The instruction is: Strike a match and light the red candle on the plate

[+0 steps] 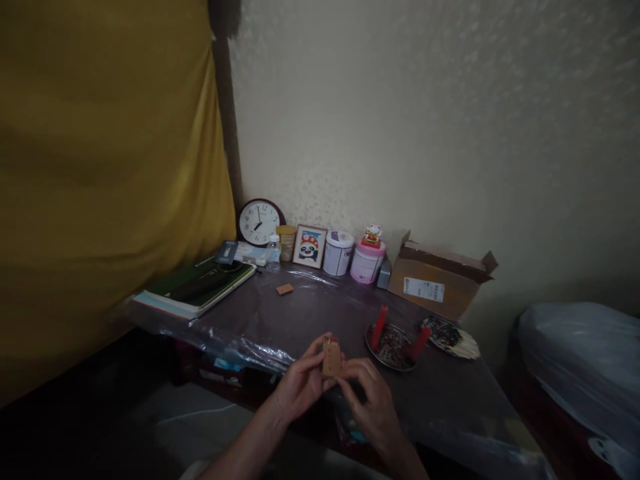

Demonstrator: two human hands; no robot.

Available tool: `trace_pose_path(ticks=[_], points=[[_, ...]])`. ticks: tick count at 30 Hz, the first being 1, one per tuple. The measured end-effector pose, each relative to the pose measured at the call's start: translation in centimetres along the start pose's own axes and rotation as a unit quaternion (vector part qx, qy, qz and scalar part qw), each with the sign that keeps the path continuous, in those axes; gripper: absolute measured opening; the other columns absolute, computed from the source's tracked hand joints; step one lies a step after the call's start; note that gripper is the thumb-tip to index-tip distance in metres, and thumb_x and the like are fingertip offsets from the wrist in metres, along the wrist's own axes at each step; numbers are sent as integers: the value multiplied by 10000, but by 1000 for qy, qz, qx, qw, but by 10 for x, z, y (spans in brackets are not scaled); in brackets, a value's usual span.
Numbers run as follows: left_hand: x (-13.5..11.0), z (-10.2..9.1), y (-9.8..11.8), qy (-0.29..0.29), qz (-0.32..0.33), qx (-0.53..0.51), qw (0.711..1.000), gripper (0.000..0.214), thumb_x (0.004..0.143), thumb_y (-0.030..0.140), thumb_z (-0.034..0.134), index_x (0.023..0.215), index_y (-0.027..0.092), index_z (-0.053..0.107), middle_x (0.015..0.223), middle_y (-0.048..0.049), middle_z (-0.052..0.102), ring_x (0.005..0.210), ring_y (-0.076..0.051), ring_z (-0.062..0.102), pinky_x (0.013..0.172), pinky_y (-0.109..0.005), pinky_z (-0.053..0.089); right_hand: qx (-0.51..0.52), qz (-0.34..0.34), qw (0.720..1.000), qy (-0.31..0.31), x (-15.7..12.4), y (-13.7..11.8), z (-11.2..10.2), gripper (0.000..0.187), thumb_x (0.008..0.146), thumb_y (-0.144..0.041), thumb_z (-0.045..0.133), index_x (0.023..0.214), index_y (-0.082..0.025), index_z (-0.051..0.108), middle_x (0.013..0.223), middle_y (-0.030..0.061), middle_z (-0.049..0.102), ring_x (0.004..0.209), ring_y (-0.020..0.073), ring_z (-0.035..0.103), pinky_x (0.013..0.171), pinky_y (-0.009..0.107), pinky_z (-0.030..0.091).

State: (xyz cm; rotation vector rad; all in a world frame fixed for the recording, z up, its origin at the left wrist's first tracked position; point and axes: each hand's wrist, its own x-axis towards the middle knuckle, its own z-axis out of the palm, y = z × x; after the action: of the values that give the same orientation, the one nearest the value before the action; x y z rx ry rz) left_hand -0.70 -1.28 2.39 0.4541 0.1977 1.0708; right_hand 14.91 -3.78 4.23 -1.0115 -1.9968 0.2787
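A small brown matchbox [331,358] is held upright in my left hand [303,381], the fingers and thumb wrapped round its sides. Its tray is slid partly out at the top, and red-tipped matches [331,342] show there. My right hand [371,400] is closed at the lower right corner of the box, thumb and fingertips against it. To the right, two red candles [380,327] stand on a round metal plate [400,366], the right-hand one leaning. Another flat brown matchbox [285,289] lies farther back on the plastic-covered table [320,307].
Behind stand a clock [261,223], a framed panda picture [309,247], two tins [367,263] and a cardboard box [435,280]. A plate of burnt and pale sticks [463,345] sits at right. Books [200,287] lie at left beside a yellow curtain [115,167].
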Motion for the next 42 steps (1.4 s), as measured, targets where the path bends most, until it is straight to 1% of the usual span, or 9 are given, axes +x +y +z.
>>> trace_pose_path(ticks=[8, 14, 19, 25, 31, 34, 36, 39, 42], points=[[1, 4, -3, -4, 6, 35, 999, 227, 810, 216, 527, 1034, 204, 560, 946, -69, 638, 889, -179, 603, 771, -294, 430, -17, 9, 1000, 16, -3, 6, 2, 60, 833, -195, 537, 824, -230, 584, 869, 19, 620, 857, 162, 585, 767, 268, 461], [3, 8, -5, 33, 59, 109, 992, 155, 788, 231, 563, 935, 193, 595, 1030, -58, 596, 888, -173, 577, 765, -290, 419, -34, -5, 998, 58, -1, 7, 1, 38, 831, -213, 545, 807, -232, 569, 840, 24, 619, 808, 164, 593, 719, 274, 480], [5, 6, -10, 58, 93, 150, 983, 211, 809, 286, 540, 1012, 232, 551, 977, -31, 594, 862, -153, 557, 710, -259, 408, -43, -25, 995, 86, 0, 8, 0, 43, 829, -185, 542, 818, -226, 550, 821, 19, 613, 791, 153, 596, 715, 266, 478], [8, 9, -13, 80, 117, 186, 972, 223, 779, 337, 579, 960, 207, 573, 980, -47, 613, 856, -165, 562, 742, -269, 397, -60, -39, 991, 109, 3, 9, -4, 37, 830, -192, 531, 833, -226, 543, 804, 14, 619, 763, 146, 603, 699, 261, 481], [7, 7, -15, 74, 131, 222, 964, 325, 746, 319, 624, 1043, 195, 576, 1003, -58, 618, 880, -177, 557, 805, -289, 383, -74, -34, 991, 110, 3, 14, -6, 42, 840, -203, 515, 843, -234, 543, 821, 17, 624, 778, 151, 607, 714, 276, 482], [5, 8, -15, 78, 140, 252, 954, 417, 689, 274, 685, 1085, 222, 563, 983, -38, 621, 866, -176, 554, 789, -280, 388, -73, -31, 990, 114, 2, 15, -6, 31, 837, -212, 523, 834, -235, 544, 818, 17, 627, 775, 152, 609, 711, 272, 482], [3, 10, -14, 79, 134, 267, 951, 455, 654, 250, 715, 1083, 235, 564, 913, -16, 627, 817, -166, 554, 750, -265, 392, -67, -24, 991, 114, 2, 14, -5, 26, 832, -216, 530, 830, -236, 547, 809, 14, 627, 766, 151, 608, 705, 269, 482], [1, 14, -12, 84, 117, 285, 948, 407, 651, 255, 716, 1036, 228, 584, 737, 20, 605, 688, -140, 532, 653, -242, 382, -50, -12, 993, 104, 2, 11, -5, 29, 826, -212, 541, 821, -237, 556, 810, 13, 625, 765, 151, 604, 706, 267, 477], [1, 15, -11, 96, 128, 291, 943, 349, 643, 257, 720, 972, 215, 611, 769, 7, 626, 716, -149, 541, 662, -244, 382, -3, -6, 994, 111, 4, 10, -5, 39, 814, -192, 556, 807, -231, 556, 798, 7, 616, 757, 142, 598, 700, 256, 469]])
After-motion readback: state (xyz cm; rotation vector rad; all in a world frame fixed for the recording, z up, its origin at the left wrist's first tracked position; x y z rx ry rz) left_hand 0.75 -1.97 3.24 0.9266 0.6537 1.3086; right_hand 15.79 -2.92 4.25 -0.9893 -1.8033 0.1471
